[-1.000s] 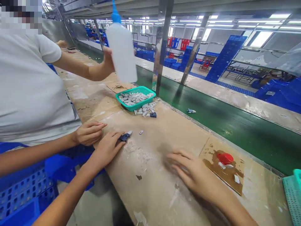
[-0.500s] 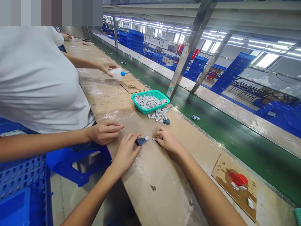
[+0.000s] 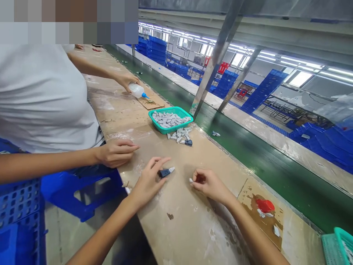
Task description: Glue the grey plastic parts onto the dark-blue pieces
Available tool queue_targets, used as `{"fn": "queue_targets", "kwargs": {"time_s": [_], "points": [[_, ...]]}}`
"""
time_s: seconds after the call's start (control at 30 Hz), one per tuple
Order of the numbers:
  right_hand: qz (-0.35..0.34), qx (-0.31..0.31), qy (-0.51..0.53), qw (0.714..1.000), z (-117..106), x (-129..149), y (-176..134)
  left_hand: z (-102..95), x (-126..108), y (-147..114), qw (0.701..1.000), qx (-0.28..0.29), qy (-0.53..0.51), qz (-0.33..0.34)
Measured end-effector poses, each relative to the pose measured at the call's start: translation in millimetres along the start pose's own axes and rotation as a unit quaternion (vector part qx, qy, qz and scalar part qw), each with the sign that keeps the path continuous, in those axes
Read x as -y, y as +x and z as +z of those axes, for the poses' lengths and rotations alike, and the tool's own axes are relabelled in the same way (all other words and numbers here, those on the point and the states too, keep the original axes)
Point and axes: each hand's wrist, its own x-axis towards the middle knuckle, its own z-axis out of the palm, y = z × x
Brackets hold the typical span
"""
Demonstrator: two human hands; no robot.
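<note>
My left hand (image 3: 149,178) rests on the table with thumb and forefinger spread apart. Between them lies a dark blue plastic part with a pale grey tip (image 3: 167,172); whether a hidden finger touches it I cannot tell. To the right, my right hand (image 3: 209,184) pinches a small white piece (image 3: 191,180) between thumb and fingertips, just over the table. Beyond both hands, a loose pile of grey-white pieces (image 3: 178,135) lies beside a green basket (image 3: 165,130) filled with similar ones. Another dark blue part (image 3: 188,142) sits at that pile.
A co-worker's hand (image 3: 129,81) tilts a blue-tipped squeeze bottle (image 3: 137,90) over a board; their other hand (image 3: 117,152) is near my left. A wet board (image 3: 261,232) with a red cap (image 3: 265,205) lies right. A green conveyor belt (image 3: 234,151) runs behind; another basket (image 3: 329,246) stands lower right.
My left forefinger has lifted off the dark blue part. My right hand has moved right and nearer, carrying the small white piece. The co-worker's bottle now tips further down.
</note>
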Motion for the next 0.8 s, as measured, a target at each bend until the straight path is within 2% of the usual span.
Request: {"fn": "queue_targets", "kwargs": {"time_s": [0.1,0.23,0.3,0.47,0.6,0.7,0.8], "points": [[0.053,-0.002,-0.042,0.998,-7.7,-10.1,-27.4,-0.8,-3.4,-10.0,0.998,0.051,-0.01,0.021],[0.07,-0.005,-0.053,0.996,-10.5,-22.0,-40.9,-2.9,-7.9,-12.9,0.997,0.075,-0.002,-0.006],[0.06,-0.012,-0.046,0.997,-9.8,-25.0,-42.4,-1.3,-9.8,-12.5,0.997,0.07,0.008,-0.028],[0.004,-0.02,-0.064,0.998,-8.1,-29.0,-49.4,5.9,-15.2,-19.6,0.997,0.016,-0.007,-0.075],[-0.051,-0.031,-0.108,0.992,-3.3,-32.5,-57.2,9.6,-30.2,-28.6,0.988,-0.026,-0.124,-0.083],[-0.07,-0.046,-0.144,0.986,1.1,-32.1,-61.7,13.9,-48.6,-30.1,0.965,-0.019,-0.251,-0.076],[-0.08,-0.089,-0.129,0.984,-1.1,-28.8,-70.4,21.2,-67.8,-28.1,0.937,-0.024,-0.345,-0.055]]}}
